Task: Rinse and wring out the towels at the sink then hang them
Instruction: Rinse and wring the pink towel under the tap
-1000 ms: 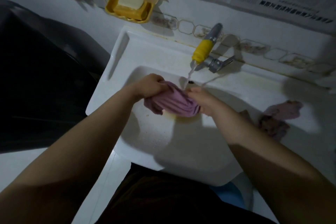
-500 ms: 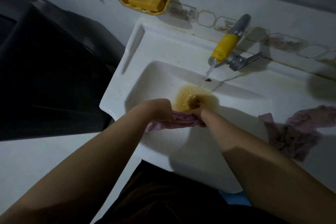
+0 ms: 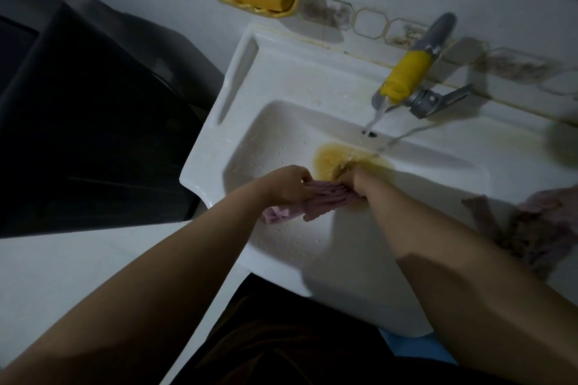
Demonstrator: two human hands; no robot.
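I have the pink towel (image 3: 325,197) twisted into a rope over the sink's (image 3: 237,72) front edge, long axis running left to right, my left hand (image 3: 286,186) and right hand (image 3: 355,181) each clenching one end.

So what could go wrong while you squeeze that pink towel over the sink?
1. The twisted pink towel, gripped by the left hand and right hand, sits near the front rim of the white ceramic sink, so wrung water might drip onto the floor.
2. The yellow-sleeved metal tap is running; water may be wasted or splash.
3. The other crumpled pink towel on the sink's right ledge could slide off.
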